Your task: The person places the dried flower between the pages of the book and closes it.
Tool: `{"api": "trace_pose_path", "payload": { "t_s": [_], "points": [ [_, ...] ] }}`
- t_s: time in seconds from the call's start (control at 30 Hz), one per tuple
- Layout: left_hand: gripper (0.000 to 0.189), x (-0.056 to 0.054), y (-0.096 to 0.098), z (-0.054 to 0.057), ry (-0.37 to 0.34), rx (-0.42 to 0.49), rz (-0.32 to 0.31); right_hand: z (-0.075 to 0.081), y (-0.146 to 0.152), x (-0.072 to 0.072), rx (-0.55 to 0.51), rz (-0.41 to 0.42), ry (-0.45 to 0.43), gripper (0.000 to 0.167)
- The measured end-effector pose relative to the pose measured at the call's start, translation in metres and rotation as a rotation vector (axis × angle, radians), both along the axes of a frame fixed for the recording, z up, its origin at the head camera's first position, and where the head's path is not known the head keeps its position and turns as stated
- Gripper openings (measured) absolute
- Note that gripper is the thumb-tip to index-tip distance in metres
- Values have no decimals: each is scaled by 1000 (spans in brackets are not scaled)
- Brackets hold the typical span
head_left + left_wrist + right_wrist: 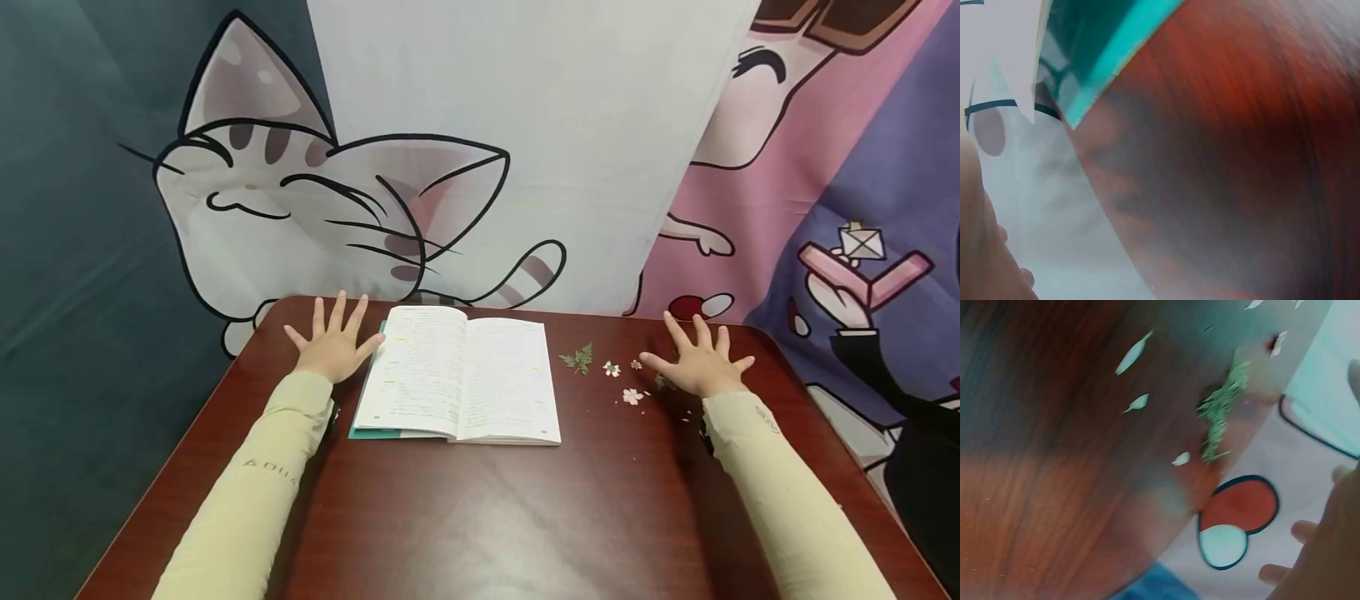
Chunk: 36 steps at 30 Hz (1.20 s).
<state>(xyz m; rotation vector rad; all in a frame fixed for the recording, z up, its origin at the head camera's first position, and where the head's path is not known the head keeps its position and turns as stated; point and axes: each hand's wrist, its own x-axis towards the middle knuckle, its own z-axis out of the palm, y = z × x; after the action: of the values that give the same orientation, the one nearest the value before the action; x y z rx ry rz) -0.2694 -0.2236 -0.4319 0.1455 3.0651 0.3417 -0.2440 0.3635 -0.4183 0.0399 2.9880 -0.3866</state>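
Observation:
An open book (502,383) with printed pages and a teal cover (1129,44) lies on the table. My left hand (332,348) is spread out at the book's upper left, its thumb overlapping the page edge in the head view. Fingers splayed, my right hand (701,362) hovers near the far right, holding nothing. Close to it are a pink flower (632,397), a white flower (612,368) and a tiny pink blossom (636,365). A green fern-like leaf (577,358) lies beside the book. The right wrist view shows a feathery green sprig (1219,415) and loose pale petals (1134,355).
The dark red-brown table (450,525) has rounded far corners. Behind its far edge hangs a cloth backdrop (540,100) printed with cartoon figures. Small petal bits lie scattered below the right hand.

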Motion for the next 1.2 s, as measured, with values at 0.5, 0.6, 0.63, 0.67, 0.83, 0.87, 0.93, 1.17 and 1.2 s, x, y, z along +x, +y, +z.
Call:
{"api": "trace_pose_path", "payload": {
  "t_s": [0.5, 0.6, 0.63, 0.67, 0.83, 0.87, 0.93, 1.17, 1.2],
  "points": [
    [83, 33, 39, 24, 170, 157, -109, 5, -62, 10, -217, 116, 219, 61],
    [83, 43, 51, 20, 231, 172, -174, -1, -78, 11, -314, 88, 241, 49],
    [83, 46, 55, 19, 247, 175, -198, -3, -83, 11, -342, 67, 237, 47],
    [83, 50, 59, 17, 261, 176, -221, -5, -88, 11, -376, 42, 223, 45],
    [82, 67, 76, 6, 266, 170, -310, -16, -107, 5, -467, -95, 116, 45],
    [81, 70, 79, 4, 258, 172, -322, -18, -111, 3, -481, -117, 97, 44],
    [81, 75, 85, -1, 228, 182, -338, -21, -117, 0, -477, -150, 83, 42],
    [80, 84, 98, -11, 79, 186, -356, -30, -129, -11, -334, -204, 108, 29],
    [79, 84, 100, -12, 57, 181, -355, -31, -129, -13, -309, -207, 118, 30]
  ]
}}
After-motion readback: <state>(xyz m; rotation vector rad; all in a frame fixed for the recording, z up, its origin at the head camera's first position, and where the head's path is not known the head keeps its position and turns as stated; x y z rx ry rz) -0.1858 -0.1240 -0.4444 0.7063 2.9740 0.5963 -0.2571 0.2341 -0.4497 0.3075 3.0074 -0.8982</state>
